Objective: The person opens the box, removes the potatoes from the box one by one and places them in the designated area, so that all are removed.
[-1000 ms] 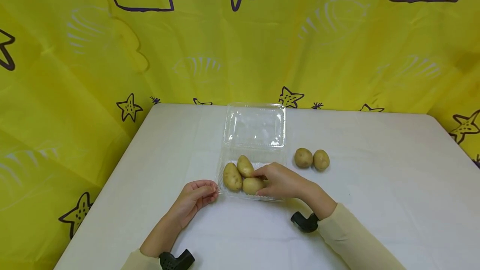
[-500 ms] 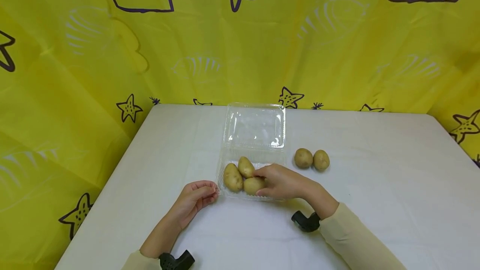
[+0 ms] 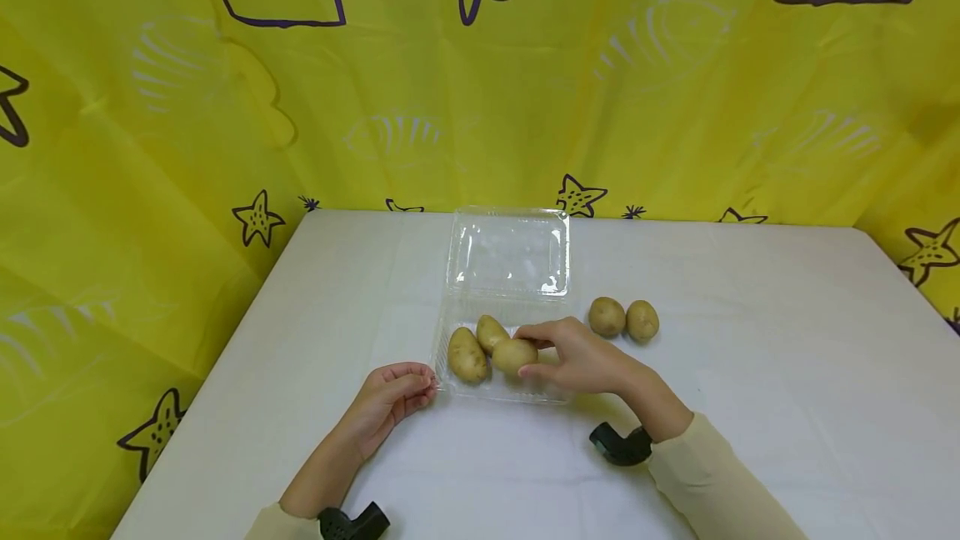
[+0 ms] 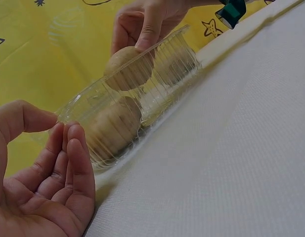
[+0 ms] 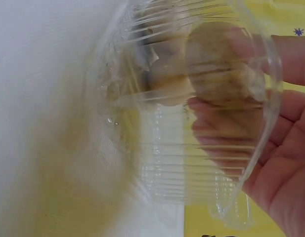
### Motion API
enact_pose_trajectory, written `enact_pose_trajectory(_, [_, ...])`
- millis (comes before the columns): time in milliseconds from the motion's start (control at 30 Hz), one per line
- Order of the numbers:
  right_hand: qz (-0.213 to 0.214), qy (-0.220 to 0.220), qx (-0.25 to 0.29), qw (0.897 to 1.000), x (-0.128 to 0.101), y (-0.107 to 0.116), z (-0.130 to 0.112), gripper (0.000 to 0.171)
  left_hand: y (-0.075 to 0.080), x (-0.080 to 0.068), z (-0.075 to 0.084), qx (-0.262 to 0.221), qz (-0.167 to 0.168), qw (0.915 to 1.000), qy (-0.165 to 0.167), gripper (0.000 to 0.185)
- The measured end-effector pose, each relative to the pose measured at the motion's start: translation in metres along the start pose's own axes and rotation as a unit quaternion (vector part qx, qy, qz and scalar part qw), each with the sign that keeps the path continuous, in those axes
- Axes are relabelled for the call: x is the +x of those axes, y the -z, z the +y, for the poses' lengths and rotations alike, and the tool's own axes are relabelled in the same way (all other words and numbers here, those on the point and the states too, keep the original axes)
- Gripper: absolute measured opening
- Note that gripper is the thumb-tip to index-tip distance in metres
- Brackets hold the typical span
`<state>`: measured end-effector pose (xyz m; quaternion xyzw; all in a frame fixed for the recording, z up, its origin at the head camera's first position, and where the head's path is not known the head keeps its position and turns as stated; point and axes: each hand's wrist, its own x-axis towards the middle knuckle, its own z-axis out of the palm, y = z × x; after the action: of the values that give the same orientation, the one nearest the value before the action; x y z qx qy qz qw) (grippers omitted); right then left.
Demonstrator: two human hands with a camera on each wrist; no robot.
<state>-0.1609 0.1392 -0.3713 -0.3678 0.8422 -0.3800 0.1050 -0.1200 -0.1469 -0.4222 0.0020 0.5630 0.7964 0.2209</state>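
A clear plastic clamshell box (image 3: 487, 394) sits with its lid (image 3: 510, 252) folded back. My left hand (image 3: 397, 398) pinches the box's left front corner between thumb and fingertips, as the left wrist view shows up close. My right hand (image 3: 581, 357) holds a potato (image 3: 515, 356) over the tray part, thumb in front and fingers behind. Beside it, a larger potato (image 3: 467, 355) lies at the left in the box and a smaller potato (image 3: 491, 333) behind. Through the front wall, the left wrist view shows another potato (image 4: 174, 66) further right, under my right hand.
Two more potatoes, a round one (image 3: 607, 317) and one beside it (image 3: 642, 321), rest on the white table (image 3: 750, 357) right of the box. A yellow patterned curtain (image 3: 480, 107) hangs behind and at the sides.
My right hand has raised the potato from the tray, shifting slightly up and right. The left hand keeps its hold on the box corner.
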Motion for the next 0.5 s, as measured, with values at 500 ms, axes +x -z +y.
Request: enact_pose_trajectory(500, [0.069,-0.002,0.022,0.997,-0.011,0.016,0.004,0.037,0.001,0.0,0.0,-0.001,0.0,1.0,0.001,0.011])
